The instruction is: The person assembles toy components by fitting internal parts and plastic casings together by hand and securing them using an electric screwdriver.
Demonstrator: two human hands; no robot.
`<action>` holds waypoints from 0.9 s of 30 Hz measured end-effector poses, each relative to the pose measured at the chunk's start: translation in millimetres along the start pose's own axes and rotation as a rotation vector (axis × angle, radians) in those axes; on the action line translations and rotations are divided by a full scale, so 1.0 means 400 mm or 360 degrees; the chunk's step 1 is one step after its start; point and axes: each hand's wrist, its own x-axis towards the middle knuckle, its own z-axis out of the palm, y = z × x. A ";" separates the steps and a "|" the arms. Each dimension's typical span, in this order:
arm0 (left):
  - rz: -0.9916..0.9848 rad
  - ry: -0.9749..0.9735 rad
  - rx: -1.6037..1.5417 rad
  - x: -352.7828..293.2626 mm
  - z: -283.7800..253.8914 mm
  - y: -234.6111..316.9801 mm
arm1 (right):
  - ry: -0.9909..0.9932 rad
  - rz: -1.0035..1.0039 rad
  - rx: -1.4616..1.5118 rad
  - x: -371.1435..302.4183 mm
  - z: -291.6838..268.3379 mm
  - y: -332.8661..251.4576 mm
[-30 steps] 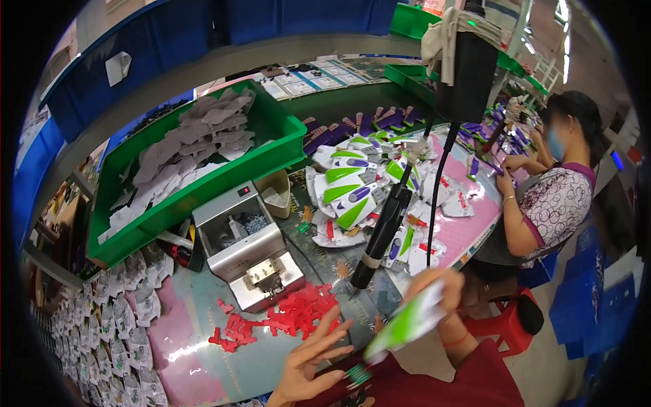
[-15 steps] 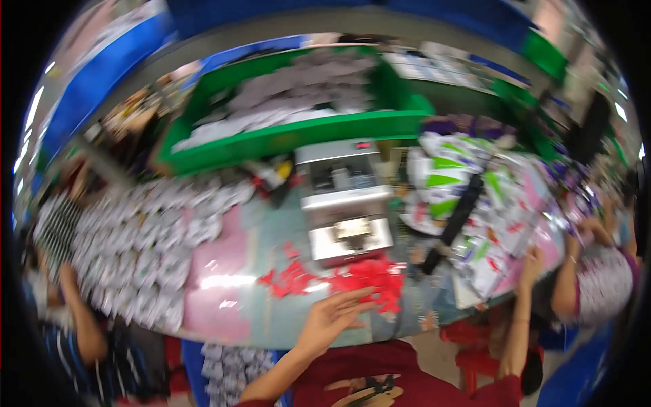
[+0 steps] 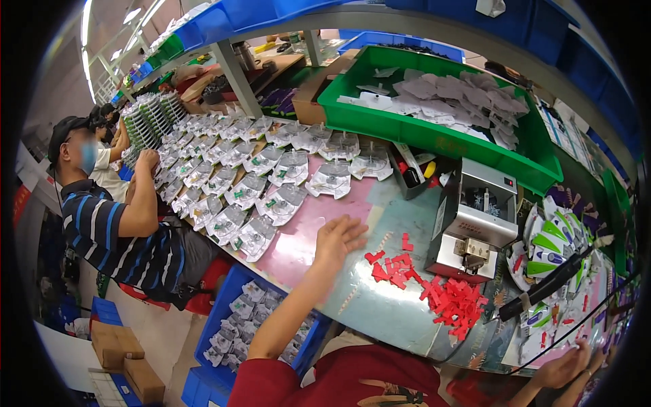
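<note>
My left hand [image 3: 341, 241] hovers over the pink part of the table, its fingers apart and nothing in them. Close to it stand rows of white and clear plastic shells [image 3: 281, 201], some with small green pieces inside. Right of that hand lie loose small red plastic pieces [image 3: 456, 302], heaped in front of a silver box-shaped machine [image 3: 478, 217]. At the lower right edge my right hand [image 3: 561, 367] has its fingers curled together beside white shells with red pieces [image 3: 539, 339]; what they hold is too small to make out.
A green bin [image 3: 434, 125] of thin whitish sheets stands behind the machine. A black bar [image 3: 546, 285] crosses the green-and-white shells [image 3: 559, 237] on the right. A blue crate [image 3: 261, 325] sits below the table's left edge. A co-worker in a striped shirt [image 3: 129, 237] sits at left.
The view has swung left, so the machine and red pieces appear farther right. My left hand has moved from beside the red pieces to the pink area near the shells.
</note>
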 end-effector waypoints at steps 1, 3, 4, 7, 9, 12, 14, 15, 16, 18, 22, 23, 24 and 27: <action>0.0005 0.0001 -0.0003 0.026 0.004 0.009 | -0.0078 -0.0455 0.0216 -0.007 0.023 -0.033; 0.0115 0.0010 -0.0133 0.072 0.012 0.025 | -0.0318 -0.0492 0.0556 -0.018 0.050 -0.104; 0.0125 0.0015 -0.0140 0.098 0.007 0.035 | -0.0412 -0.0595 0.0633 -0.008 0.069 -0.147; 0.0151 0.0096 -0.0254 0.159 -0.003 0.057 | -0.0587 -0.0689 0.0865 0.002 0.119 -0.230; 0.0113 0.0110 -0.0124 0.170 -0.011 0.072 | -0.0677 -0.0677 0.0906 0.006 0.130 -0.273; 0.0040 0.0112 -0.0113 0.148 -0.018 0.090 | -0.0808 -0.0696 0.0951 0.022 0.140 -0.336; 0.0078 0.0112 -0.0069 0.106 -0.021 0.081 | -0.0947 -0.0657 0.1091 0.031 0.151 -0.363; 0.0117 0.0113 -0.0029 0.079 -0.019 0.070 | -0.0935 -0.0641 0.1026 0.031 0.159 -0.375; 0.0093 0.0099 -0.0142 0.047 -0.013 0.054 | -0.0933 -0.0631 0.1015 0.037 0.164 -0.381; 0.0026 -0.0040 -0.0253 -0.026 0.004 0.025 | -0.1302 -0.0471 0.1157 0.050 0.170 -0.394; -0.0023 -0.0318 -0.0287 -0.191 0.064 -0.016 | -0.1125 -0.0251 0.1265 0.069 0.258 -0.484; -0.0048 -0.0330 -0.0285 -0.223 0.089 -0.025 | -0.1132 -0.0238 0.1241 0.070 0.275 -0.501; -0.0090 -0.0387 -0.0307 -0.254 0.116 -0.033 | -0.1158 -0.0214 0.1273 0.069 0.289 -0.518; -0.0133 -0.0458 -0.0372 -0.310 0.147 -0.075 | -0.1214 -0.0271 0.1238 0.067 0.320 -0.565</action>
